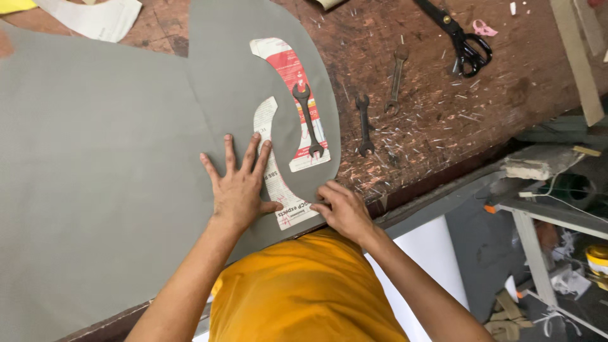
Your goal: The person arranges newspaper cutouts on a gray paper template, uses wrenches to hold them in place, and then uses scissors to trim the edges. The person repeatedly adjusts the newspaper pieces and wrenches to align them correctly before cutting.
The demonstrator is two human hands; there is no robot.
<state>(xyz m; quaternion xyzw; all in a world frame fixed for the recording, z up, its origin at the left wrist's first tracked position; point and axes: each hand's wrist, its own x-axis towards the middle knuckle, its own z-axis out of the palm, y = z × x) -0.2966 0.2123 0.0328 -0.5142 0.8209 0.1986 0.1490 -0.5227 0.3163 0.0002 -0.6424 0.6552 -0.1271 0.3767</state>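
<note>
Both your hands pin a curved paper pattern (273, 170) flat on grey fabric (107, 158).
Left hand (237, 190) spread flat; right hand (342, 209) fingertips press its lower end; a spanner (308, 120) weights the second pattern (286, 66).

A workshop for cutting material — the scarred wooden desk (443, 95) is strewn with small offcuts, and grey sheet material (95, 158) covers its left side. Black scissors (465, 41) lie near the far edge, open-ended spanners (364, 123) mid-desk — paper templates (288, 69) rest on the sheet.
</note>
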